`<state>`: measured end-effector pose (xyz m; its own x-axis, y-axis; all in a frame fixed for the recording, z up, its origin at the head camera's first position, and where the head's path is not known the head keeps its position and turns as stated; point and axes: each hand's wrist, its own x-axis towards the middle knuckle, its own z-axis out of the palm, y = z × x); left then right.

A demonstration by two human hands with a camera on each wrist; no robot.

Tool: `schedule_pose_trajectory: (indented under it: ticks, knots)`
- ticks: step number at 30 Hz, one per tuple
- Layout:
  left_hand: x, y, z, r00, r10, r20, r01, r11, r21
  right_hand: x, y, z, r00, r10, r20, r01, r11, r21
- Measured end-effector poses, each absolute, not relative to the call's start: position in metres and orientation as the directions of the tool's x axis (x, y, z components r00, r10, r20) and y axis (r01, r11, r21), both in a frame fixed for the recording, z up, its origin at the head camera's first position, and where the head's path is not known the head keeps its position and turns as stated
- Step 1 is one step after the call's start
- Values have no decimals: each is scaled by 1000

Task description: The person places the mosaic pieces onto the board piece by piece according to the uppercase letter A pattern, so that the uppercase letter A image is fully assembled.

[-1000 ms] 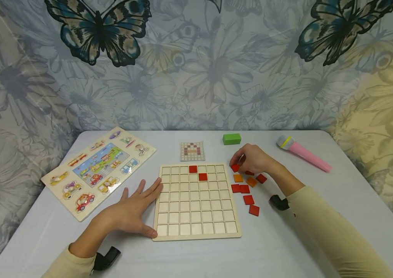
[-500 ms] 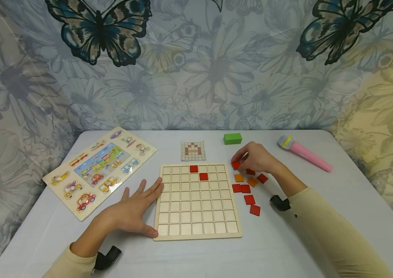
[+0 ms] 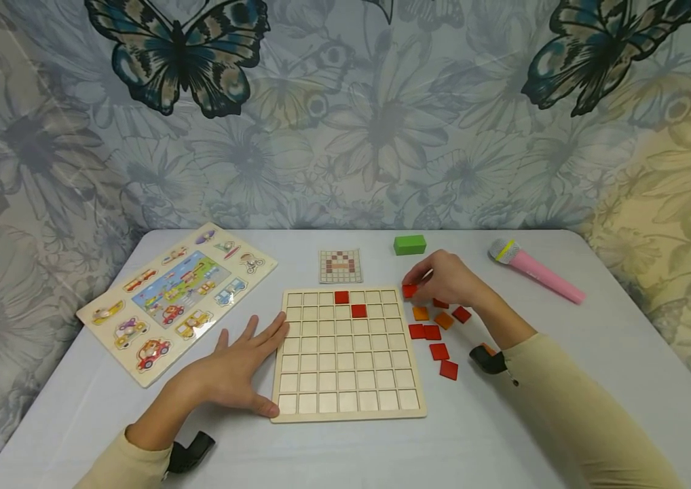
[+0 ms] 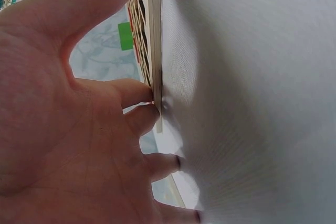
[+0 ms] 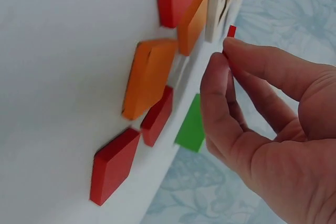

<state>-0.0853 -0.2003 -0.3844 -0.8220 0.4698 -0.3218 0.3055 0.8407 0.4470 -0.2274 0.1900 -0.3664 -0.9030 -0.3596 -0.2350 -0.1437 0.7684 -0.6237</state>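
Note:
A wooden grid board (image 3: pixel 348 417) lies flat at the middle of the table, with two red tiles in its upper cells, one of them a red tile (image 3: pixel 359 311). My left hand (image 3: pixel 232 370) rests at the board's left edge, fingers spread and straight, thumb at the lower corner; in the left wrist view the fingertips touch the board's side and the cloth. Beyond the board's upper right corner my right hand (image 3: pixel 443 277) pinches a red square tile (image 3: pixel 409 291) between thumb and fingers. The right wrist view shows the tile's edge (image 5: pixel 232 31) poking out past the fingertips.
Loose red tiles (image 3: pixel 439 351) and orange tiles (image 3: pixel 421 313) lie right of the board. Behind it are a small pattern card (image 3: pixel 340 265) and a green block (image 3: pixel 409 245). A vehicle picture puzzle (image 3: pixel 177 299) lies left, a pink toy microphone (image 3: pixel 541 272) right.
My right hand has shifted slightly left, bringing the pinched red tile nearer the board's upper right corner. The left hand stays in place on the board's edge.

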Motion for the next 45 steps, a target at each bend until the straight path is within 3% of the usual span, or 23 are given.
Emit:
schedule_pose_trajectory:
  ticks: [23, 45]
  knots:
    - [-85, -200, -383, -821, 467, -328, 294, 839, 459, -212, 140, -361, -916, -341, -210, -128, 745, -654]
    - [-85, -201, -384, -819, 472, -325, 297, 834, 465, -208, 92, -362, -874, -415, -254, -141, 715, -685]
